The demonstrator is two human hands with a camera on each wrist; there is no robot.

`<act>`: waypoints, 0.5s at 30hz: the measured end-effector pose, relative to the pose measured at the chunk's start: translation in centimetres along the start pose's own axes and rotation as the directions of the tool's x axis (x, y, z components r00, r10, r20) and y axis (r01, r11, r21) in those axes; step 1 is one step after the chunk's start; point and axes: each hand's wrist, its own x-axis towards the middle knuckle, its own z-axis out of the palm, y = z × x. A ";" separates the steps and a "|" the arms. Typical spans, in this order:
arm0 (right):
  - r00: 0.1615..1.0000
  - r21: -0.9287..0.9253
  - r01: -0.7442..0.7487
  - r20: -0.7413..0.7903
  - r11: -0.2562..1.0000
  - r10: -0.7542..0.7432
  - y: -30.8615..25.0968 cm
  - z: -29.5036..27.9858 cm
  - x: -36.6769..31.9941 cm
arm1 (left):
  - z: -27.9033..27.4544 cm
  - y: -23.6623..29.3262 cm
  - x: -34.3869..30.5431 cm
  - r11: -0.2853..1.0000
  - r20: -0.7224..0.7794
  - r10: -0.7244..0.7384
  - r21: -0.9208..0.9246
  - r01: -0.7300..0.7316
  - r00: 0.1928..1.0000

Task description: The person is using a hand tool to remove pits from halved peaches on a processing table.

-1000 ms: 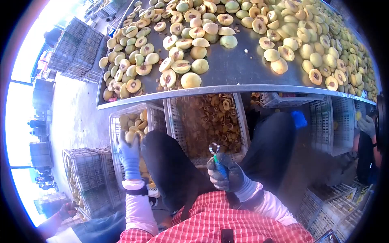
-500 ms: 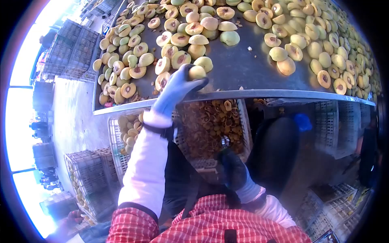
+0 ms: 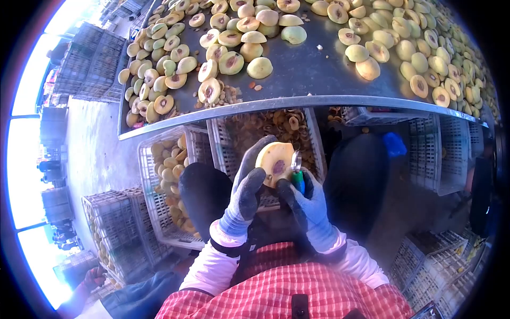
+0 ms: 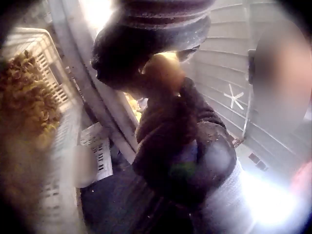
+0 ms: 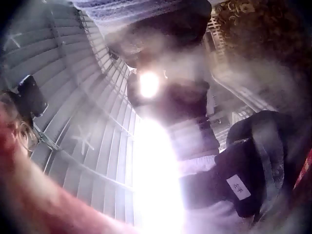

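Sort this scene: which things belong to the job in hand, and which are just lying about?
Likely part of the job:
held fruit half
looped tool beside it
fruit halves on the metal table
scrap crate below the table
fruit crate by the left knee

Apparently just lying about:
blue object by the right knee
left crate stack
lower-right crate stack

right hand [image 3: 311,202] hides much of the tool [image 3: 298,183], fruit [image 3: 274,162] covers part of the left hand [image 3: 244,192], counter [image 3: 308,82] runs off the head view's top, and glare [image 5: 158,175] swallows the right wrist view's lower middle!
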 end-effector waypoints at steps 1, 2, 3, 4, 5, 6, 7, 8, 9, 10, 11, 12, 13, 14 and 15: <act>1.000 0.017 -0.002 -0.010 1.000 0.003 -0.1 0.0 -0.1 | 0.1 0.9 -0.3 0.999 0.023 0.016 0.051 -0.017 1.000; 1.000 0.034 -0.003 -0.019 0.999 0.003 -0.3 0.0 0.0 | 0.2 1.5 -0.4 0.994 0.047 0.032 0.102 -0.036 0.998; 0.999 0.036 0.027 -0.035 0.999 -0.026 -0.6 0.0 0.2 | 0.1 1.6 -0.5 0.975 0.065 0.118 0.183 -0.128 0.991; 1.000 0.043 0.021 -0.023 0.999 -0.020 -0.7 -0.3 0.2 | -0.1 1.6 -0.7 0.959 0.069 0.119 0.250 -0.133 0.990; 1.000 0.048 0.016 -0.008 0.999 -0.015 -0.7 -0.7 0.3 | -0.4 1.6 -0.9 0.939 0.072 0.122 0.315 -0.139 0.990; 1.000 0.053 0.009 0.005 0.999 -0.009 -0.9 -1.1 0.5 | -0.6 2.0 -1.0 0.914 0.075 0.123 0.379 -0.143 0.990; 0.997 0.002 0.014 0.075 1.000 -0.014 -1.3 -1.5 0.6 | -0.9 2.9 -1.2 0.933 0.069 -0.017 0.361 -0.009 0.998; 0.988 -0.091 0.117 0.107 0.989 -0.107 -1.4 -1.7 0.9 | -1.4 2.6 -1.2 0.887 0.035 -0.115 0.453 0.087 0.993; 0.969 -0.176 0.221 0.152 0.959 -0.196 -1.3 -1.8 1.3 | -1.7 2.8 -1.1 0.853 0.063 -0.182 0.506 0.126 0.981; 0.938 -0.251 0.327 0.201 0.911 -0.282 -1.3 -1.6 1.6 | -2.0 3.0 -1.0 0.813 0.089 -0.250 0.560 0.159 0.964; 0.966 -0.273 0.229 0.183 0.934 -0.183 -2.3 -1.1 1.3 | -2.4 2.5 -1.1 0.825 0.099 -0.211 0.552 0.123 0.972; 0.970 -0.274 0.228 0.142 0.934 -0.196 -2.1 -0.8 1.3 | -2.4 2.1 -1.2 0.832 0.014 -0.116 0.547 0.090 0.993; 0.973 -0.277 0.226 0.098 0.934 -0.207 -1.6 -0.5 1.2 | -1.9 1.4 -1.4 0.838 -0.069 -0.022 0.543 0.056 0.997; 0.975 -0.281 0.221 0.053 0.934 -0.215 -1.4 -0.2 0.9 | -1.6 0.7 -1.6 0.841 -0.154 0.069 0.540 0.026 0.986; 0.994 -0.351 0.108 0.049 0.930 -0.097 -2.3 0.1 0.3 | -1.5 0.0 -1.6 0.828 -0.188 0.165 0.559 -0.033 0.968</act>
